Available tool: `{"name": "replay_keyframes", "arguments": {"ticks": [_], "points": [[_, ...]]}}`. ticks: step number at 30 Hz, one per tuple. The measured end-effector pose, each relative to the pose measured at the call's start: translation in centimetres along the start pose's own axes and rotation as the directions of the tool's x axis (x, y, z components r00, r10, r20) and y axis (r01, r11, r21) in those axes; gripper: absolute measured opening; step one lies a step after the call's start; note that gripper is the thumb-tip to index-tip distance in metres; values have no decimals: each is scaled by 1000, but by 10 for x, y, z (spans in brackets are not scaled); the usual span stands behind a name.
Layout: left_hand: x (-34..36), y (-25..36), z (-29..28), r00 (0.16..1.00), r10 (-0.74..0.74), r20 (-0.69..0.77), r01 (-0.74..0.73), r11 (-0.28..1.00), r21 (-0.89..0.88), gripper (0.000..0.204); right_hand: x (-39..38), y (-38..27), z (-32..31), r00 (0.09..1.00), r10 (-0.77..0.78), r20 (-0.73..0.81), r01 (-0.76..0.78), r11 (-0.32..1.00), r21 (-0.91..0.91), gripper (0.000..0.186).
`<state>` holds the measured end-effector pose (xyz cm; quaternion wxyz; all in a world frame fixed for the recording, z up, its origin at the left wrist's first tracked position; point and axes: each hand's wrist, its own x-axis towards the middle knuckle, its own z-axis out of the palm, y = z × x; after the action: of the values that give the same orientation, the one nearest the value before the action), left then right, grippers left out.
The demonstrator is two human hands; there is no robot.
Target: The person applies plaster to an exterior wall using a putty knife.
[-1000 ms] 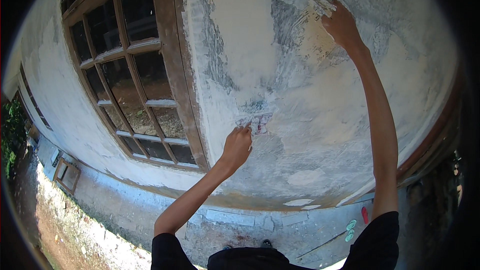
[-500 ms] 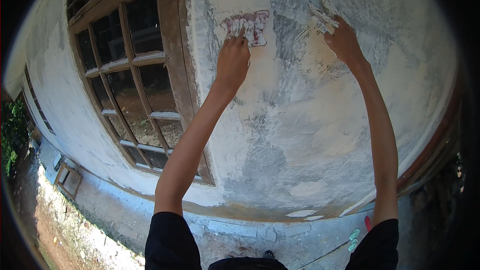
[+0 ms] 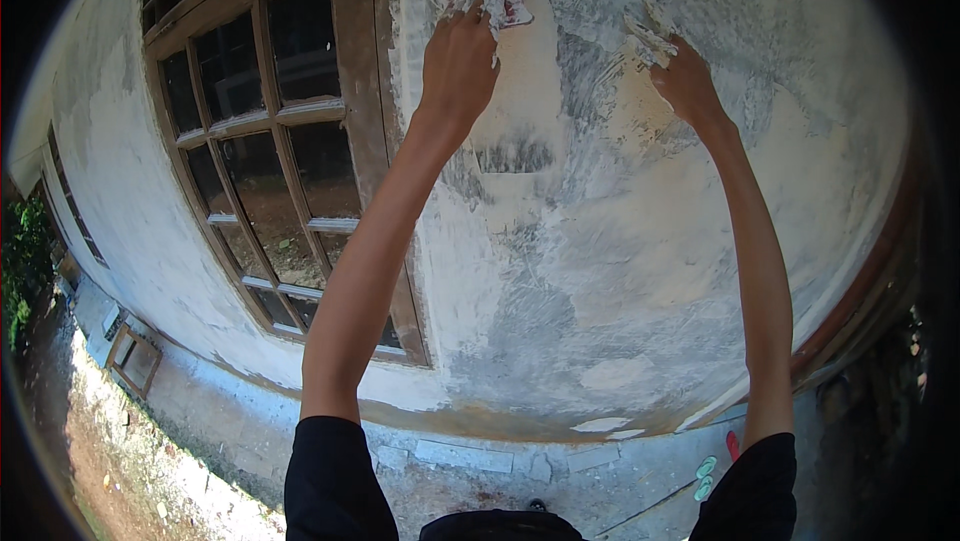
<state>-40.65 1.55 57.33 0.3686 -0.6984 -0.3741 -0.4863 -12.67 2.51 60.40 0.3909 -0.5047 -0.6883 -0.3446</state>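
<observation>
My left hand (image 3: 462, 66) grips a dark red putty spreader (image 3: 516, 3), smeared with white filler, its flat face against the wall (image 3: 610, 241) high up beside the window frame. White paste coats the fingertips. Farther right and at about the same height, my right hand (image 3: 686, 86) is closed around a thin object (image 3: 652, 39) caked in the same paste. Its kind is hidden by the coating, and it is held close to the wall. Patchy cream and grey filler covers the surface between both hands, with a smoothed pale strip (image 3: 528, 91) below the spreader.
A brown wooden window (image 3: 265, 141) with several glass panes is set in the wall at left. Below runs a concrete ledge (image 3: 460, 456). Green sandals (image 3: 705, 478) and a red one (image 3: 733, 445) lie at lower right. A small wooden frame (image 3: 135, 361) leans at far left.
My left hand has slid the spreader upward along the wall, exposing a smoothed strip with a dark smudge at its lower end. The right hand has barely moved.
</observation>
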Motion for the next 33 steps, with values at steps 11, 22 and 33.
{"name": "replay_keyframes", "arguments": {"ticks": [11,22,33], "points": [[-190,77,83,905,113,409,-97,993,-60,28,-7,-1,0,995,82,50,-84,996,38,47],[13,-14,5,990,13,-144,-10,1000,20,24,-6,-3,-10,993,104,58,-106,994,41,43],[-241,49,84,897,51,438,-41,999,-33,26,-10,28,10,998,-31,-57,30,999,-20,42]]}}
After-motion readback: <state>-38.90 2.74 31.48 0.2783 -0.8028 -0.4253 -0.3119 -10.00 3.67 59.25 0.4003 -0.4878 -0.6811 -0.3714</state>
